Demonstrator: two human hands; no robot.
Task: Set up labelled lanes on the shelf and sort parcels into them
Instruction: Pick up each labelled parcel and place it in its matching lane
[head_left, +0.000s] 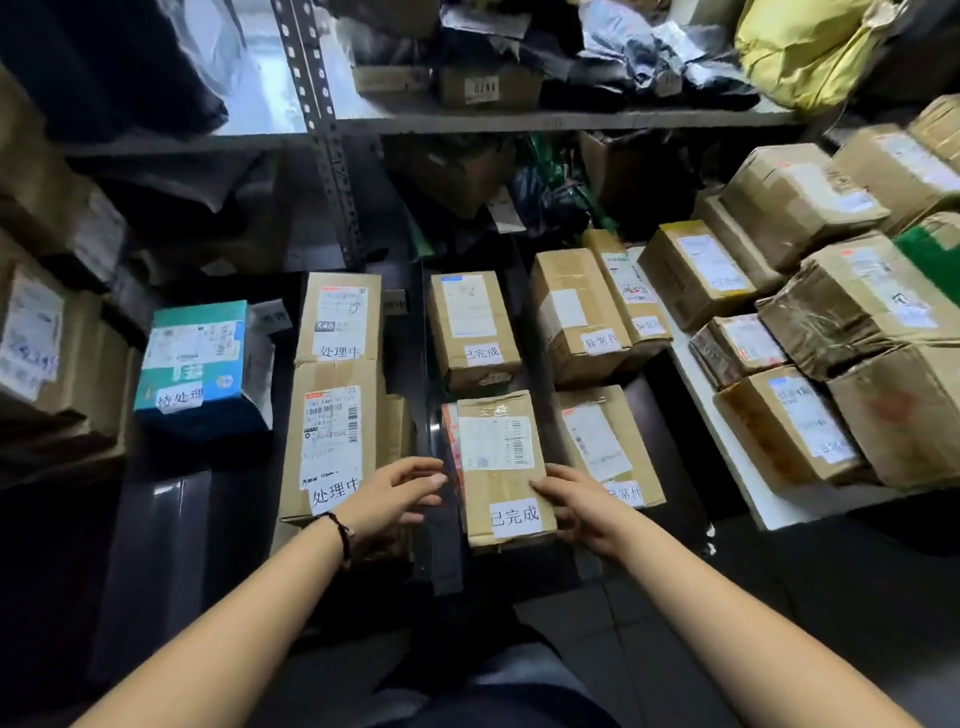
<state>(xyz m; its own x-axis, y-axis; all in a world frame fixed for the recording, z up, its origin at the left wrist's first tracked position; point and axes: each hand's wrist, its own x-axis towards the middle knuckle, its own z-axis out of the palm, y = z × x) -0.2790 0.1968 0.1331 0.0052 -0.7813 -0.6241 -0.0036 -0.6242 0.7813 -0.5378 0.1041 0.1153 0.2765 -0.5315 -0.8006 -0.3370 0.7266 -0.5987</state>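
Two bare hands reached toward one brown parcel (498, 467) lying at the front edge of the dark shelf (171, 519), a little right of its middle. The left hand (400, 493) was open, its fingers loosely extended just beside the parcel's left side; whether they touched the cardboard could not be told. The right hand (576, 512) was open as well, its relaxed fingers resting against the parcel's right edge near the front corner. A dark cord bracelet (340, 530) circled the left wrist. The parcel lay flat with a shipping slip on top and a white handwritten label (515, 515) near its front end. Behind it, toward the back of the shelf, a second brown box (472, 327) lay in the same lane and bore a label with the same characters. To the left, two long cartons lay end to end, the rear carton (337, 317) and the front carton (332, 441) touching, each with its own white label of matching characters. Farther left, near the shelf's left edge, stood a teal box (197, 358) with another label on its front. To the right of the held lane lay a back box (576, 312) and a front box (608, 441), both labelled alike. Beyond the shelf's right edge, a white board (727, 467) carried a crowd of taped cartons packed close together. Above, a perforated metal post (322, 130) rose at the rear, and a yellow bag (800, 47) sat on the upper shelf at the right.
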